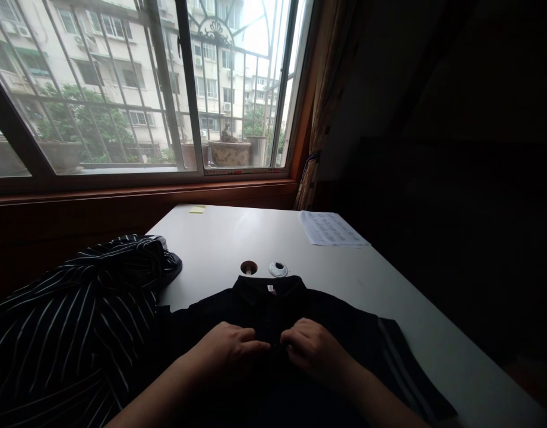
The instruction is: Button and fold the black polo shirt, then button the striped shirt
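Observation:
A black collared polo shirt lies spread face up on the white table, its collar pointing away from me and a small pale label showing inside the neck. My left hand is closed on the left side of the shirt's front placket, just below the collar. Across from it, my right hand pinches the right side of the placket, fingertips close to those of the left. Whether a button sits between the fingers is too dark to tell. Pale stripes run along the right sleeve.
A heap of dark striped cloth lies at the left. On the white table are a round cable hole, its loose cover, printed sheets and a yellow sticky note. Beyond stands a barred window with a curtain.

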`<state>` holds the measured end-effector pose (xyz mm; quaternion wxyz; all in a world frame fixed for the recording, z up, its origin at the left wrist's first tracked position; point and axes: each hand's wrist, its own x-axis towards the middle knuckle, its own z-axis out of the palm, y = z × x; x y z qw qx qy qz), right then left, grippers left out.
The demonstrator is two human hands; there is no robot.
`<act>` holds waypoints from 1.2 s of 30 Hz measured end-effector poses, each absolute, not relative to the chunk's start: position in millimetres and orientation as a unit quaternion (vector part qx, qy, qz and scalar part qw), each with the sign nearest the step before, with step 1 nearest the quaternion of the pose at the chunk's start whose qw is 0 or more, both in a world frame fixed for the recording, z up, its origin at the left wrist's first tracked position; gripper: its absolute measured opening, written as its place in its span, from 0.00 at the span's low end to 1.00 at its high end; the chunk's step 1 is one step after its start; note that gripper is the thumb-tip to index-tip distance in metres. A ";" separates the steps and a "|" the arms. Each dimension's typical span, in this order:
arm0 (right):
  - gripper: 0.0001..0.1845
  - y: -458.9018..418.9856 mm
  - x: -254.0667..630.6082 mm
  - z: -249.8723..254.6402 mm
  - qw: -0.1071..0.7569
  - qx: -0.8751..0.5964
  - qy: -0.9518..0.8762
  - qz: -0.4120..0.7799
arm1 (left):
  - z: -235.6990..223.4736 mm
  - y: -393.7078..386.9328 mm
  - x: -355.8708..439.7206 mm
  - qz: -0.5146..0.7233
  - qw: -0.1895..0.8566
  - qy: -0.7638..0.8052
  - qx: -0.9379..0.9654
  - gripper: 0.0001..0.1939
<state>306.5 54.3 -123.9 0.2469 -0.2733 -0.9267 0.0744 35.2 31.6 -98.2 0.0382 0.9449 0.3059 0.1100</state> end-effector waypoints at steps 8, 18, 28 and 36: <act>0.13 53.8 304.5 -123.1 0.249 -0.274 -0.927 0.061 | -107.6 35.5 34.8 0.118 0.036 0.298 0.947 0.22; 0.14 52.5 305.5 -121.0 0.243 -0.289 -0.923 0.073 | -105.1 33.4 36.0 0.114 0.035 0.313 0.942 0.21; 0.14 53.7 306.7 -121.9 0.241 -0.292 -0.922 0.087 | -109.6 34.7 36.3 0.135 0.026 0.303 0.943 0.21; 0.14 52.4 307.6 -115.1 0.217 -0.307 -0.923 0.085 | -114.2 35.5 35.5 0.136 0.025 0.308 0.941 0.23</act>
